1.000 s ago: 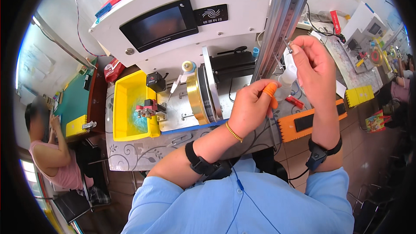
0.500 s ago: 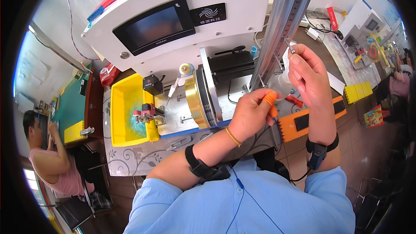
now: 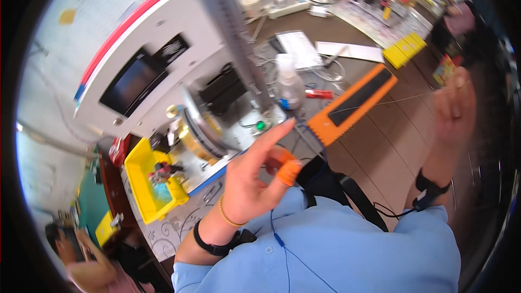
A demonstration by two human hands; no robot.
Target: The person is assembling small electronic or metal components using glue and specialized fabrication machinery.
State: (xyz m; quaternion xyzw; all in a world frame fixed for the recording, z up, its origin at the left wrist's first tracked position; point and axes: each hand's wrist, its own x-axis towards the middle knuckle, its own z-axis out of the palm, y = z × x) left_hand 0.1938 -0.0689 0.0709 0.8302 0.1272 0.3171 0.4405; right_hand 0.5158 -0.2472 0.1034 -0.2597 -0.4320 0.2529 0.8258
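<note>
My left hand (image 3: pixel 252 179) is raised in front of the machine, its fingers apart and nothing visible in them. Orange finger covers (image 3: pixel 288 172) sit on its thumb and a fingertip. Far out to the right, my right hand (image 3: pixel 456 111), smeared by motion, is closed with its fingertips pinched on a thin pale thread (image 3: pixel 404 97). The thread stretches leftward over an orange board (image 3: pixel 322 130) with toothed edges and a dark middle; its other end is too fine to make out. Nearest to my left hand is a green button (image 3: pixel 261 125) on the machine base.
The white machine (image 3: pixel 103 84) carries a gold-rimmed wheel (image 3: pixel 192 141) and an upright metal rail (image 3: pixel 230 21). A yellow bin (image 3: pixel 135 184) stands at left. A clear bottle (image 3: pixel 290 89) and a red object (image 3: pixel 318 94) lie behind the board. Other people sit at both sides.
My view has turned right. My right hand has moved from the rail far to the right, drawing the thread out. My left hand has left the rail's foot and its fingers have spread.
</note>
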